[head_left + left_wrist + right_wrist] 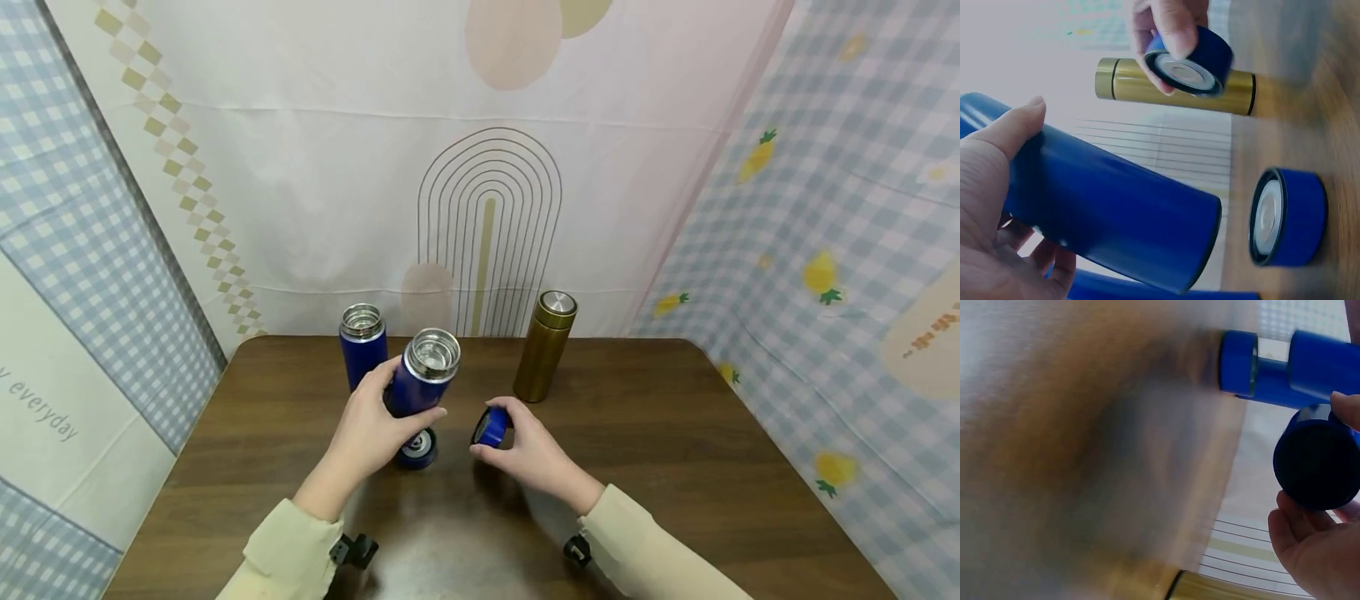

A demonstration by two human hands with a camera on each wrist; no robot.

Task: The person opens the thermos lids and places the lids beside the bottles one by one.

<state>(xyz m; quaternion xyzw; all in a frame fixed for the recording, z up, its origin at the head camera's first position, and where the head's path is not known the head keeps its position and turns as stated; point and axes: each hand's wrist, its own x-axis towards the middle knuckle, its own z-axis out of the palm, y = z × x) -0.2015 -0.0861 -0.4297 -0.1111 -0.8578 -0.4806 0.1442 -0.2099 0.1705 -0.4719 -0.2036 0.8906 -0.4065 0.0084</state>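
My left hand (367,433) grips a blue thermos bottle (420,387) round its body. That bottle has no lid on; its steel mouth shows, and its base is off the table in the left wrist view. A blue bottle lid (492,427) is pinched between the thumb and fingers of my right hand (531,450), its inner side facing the bottle. On the table beneath the held bottle lies a second blue lid (1291,217), inner side up. Just behind my left hand stands another lidless blue bottle (362,350), partly hidden by the hand.
A gold thermos bottle (543,354) with its lid on stands upright behind my right hand. The brown wooden table (675,467) ends at a patterned cloth (337,208) at the back. Checked cloths (825,208) hang at both sides.
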